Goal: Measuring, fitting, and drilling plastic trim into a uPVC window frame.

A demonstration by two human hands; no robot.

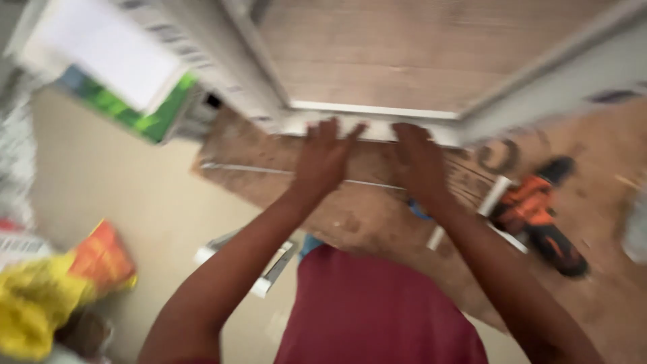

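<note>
While both arms reach up toward the centre of the frame, the left hand (325, 156) lies flat and spread, fingers extended, palm pressed against the lower white rail of a framed panel (377, 74); it grips nothing, only pushes. Just to its right, the right hand (419, 156) presses the same rail in the same flat manner, as far as the blur lets me tell. That panel fills the upper middle of the frame, its wood-toned face bounded by pale white bars running off to upper left and upper right.

Below the hands sits a wooden board (350, 202) dusted with debris, and lower right of it an orange and black power drill (542, 212) lies on the floor. A white and green box (128, 74) sits at upper left, a yellow bag (40, 296) at lower left.

With open palms and no real hold, the panel could slip sideways or tip back onto the person. Dust on the board may lessen footing or friction, and the drill lies near enough to be struck if the panel drops.
</note>
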